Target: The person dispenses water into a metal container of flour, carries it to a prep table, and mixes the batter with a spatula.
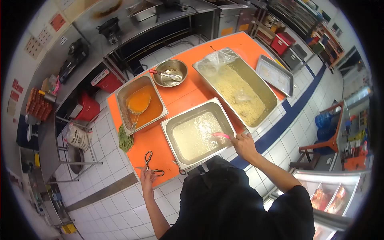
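My right hand [244,146] is closed round a pink utensil [221,135] at the right rim of a deep steel pan [170,138]. Pale, creamy liquid [192,140] fills the lower part of this pan, and the utensil's far end reaches over it; its exact kind is unclear. At the table's front left edge, my left hand [147,178] has its fingers closed at the blades of black-handled scissors [149,160]. The scissors' handles are spread apart. My fingers partly cover the blades.
On the orange table [182,96] stand a pan of orange liquid [124,98] with a strainer [139,103], a steel bowl [176,64] holding tongs, a large pan of yellowish crumbs [240,94], and a shallow tray [276,76]. Green leaves [125,139] lie at the left edge.
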{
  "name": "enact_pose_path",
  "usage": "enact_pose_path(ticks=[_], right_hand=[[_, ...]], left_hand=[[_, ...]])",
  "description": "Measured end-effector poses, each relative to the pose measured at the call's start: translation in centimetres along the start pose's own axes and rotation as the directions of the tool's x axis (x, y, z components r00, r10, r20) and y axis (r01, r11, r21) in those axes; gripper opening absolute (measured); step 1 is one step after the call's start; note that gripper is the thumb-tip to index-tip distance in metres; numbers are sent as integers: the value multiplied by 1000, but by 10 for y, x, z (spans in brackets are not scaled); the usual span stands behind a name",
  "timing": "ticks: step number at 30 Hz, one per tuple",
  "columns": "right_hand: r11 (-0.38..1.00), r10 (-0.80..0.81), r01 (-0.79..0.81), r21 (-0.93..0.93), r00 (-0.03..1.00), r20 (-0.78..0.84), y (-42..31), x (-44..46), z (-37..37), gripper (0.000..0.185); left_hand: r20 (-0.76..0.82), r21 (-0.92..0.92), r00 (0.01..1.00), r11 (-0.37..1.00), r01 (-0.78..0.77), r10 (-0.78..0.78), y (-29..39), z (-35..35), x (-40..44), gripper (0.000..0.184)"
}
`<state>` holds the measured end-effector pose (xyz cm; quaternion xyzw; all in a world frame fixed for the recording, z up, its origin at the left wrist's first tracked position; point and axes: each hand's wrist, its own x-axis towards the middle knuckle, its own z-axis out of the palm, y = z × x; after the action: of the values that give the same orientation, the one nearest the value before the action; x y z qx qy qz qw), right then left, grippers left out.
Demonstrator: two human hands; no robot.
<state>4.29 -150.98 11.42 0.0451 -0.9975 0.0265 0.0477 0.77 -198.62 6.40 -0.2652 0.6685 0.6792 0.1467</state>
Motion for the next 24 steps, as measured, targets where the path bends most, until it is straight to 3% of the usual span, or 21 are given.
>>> enact_pose_path(ticks=[2, 3, 5, 9, 10, 11, 13, 17, 19, 23, 24], right_hand=[[994, 104, -97, -57, 985, 140, -5, -12, 3, 14], [991, 126, -119, -57, 983, 136, -10, -13, -2, 14], [979, 189, -186, 80, 981, -34, -24, -7, -14, 15], [968, 249, -250, 5, 968, 36, -31, -16, 5, 12], [965, 263, -261, 40, 963, -52, -38, -15, 4, 13], [964, 266, -264, 45, 962, -56, -42, -18, 9, 13], [947, 321, -315, -63, 930, 177, -44, -22, 17, 15], [934, 347, -357, 14, 918, 193, -57, -28, 12, 17], [915, 353, -391, 105, 898, 262, -64, -36, 10, 19], [896, 348, -406, 178, 892, 288, -77, -45, 2, 22], [877, 382, -409, 253, 912, 150, -84, -46, -8, 21]], left_hand=[[32, 41, 999, 999, 2, -3, 2, -3, 1, 51], [86, 81, 996, 997, 15, -22, -1, -2, 4, 51], [225, 152, 972, 988, 34, -68, -6, 6, 8, 54], [555, 271, 818, 963, -2, -154, 6, 61, -6, 71], [618, 287, 773, 956, -54, -142, 4, 75, -13, 73], [617, 292, 774, 955, -59, -141, -3, 87, -18, 73], [646, 86, 756, 994, 62, -103, -12, 106, -20, 76], [601, 75, 787, 990, 118, -139, -2, 110, -10, 75], [645, 164, 746, 983, 78, -167, 13, 101, 6, 71], [626, 133, 778, 990, -35, -57, 8, 87, 54, 64], [619, 129, 784, 991, -33, -55, 3, 86, 59, 64]])
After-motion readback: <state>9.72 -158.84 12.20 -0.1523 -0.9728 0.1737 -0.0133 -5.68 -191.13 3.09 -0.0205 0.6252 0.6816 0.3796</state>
